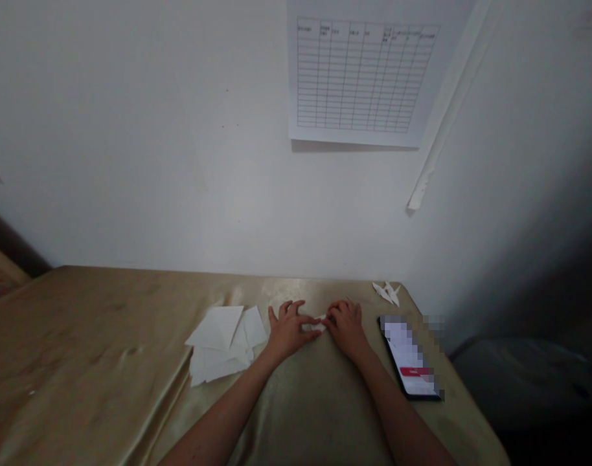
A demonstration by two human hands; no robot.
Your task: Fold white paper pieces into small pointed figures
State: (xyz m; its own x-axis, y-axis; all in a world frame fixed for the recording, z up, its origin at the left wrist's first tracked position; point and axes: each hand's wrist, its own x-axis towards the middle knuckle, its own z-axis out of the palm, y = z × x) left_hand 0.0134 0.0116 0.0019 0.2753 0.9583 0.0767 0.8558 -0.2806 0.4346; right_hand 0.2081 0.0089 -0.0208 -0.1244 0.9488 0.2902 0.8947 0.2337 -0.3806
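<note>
Between my two hands is a small piece of folded white paper, partly covered by fingers. My left hand pinches its left side between thumb and index finger, with the other fingers spread upward. On the right side, my right hand grips the paper with its fingertips, the fingers bent over it. Both hands rest low over the tabletop. To the left of my left hand lies a loose pile of white paper sheets. Small folded white paper shapes lie at the table's far right corner.
A phone with a lit, partly blurred screen lies right of my right arm. The table has a shiny gold-brown cover and meets a white wall. A printed chart hangs on it. Beyond the right edge is a dark, indistinct object.
</note>
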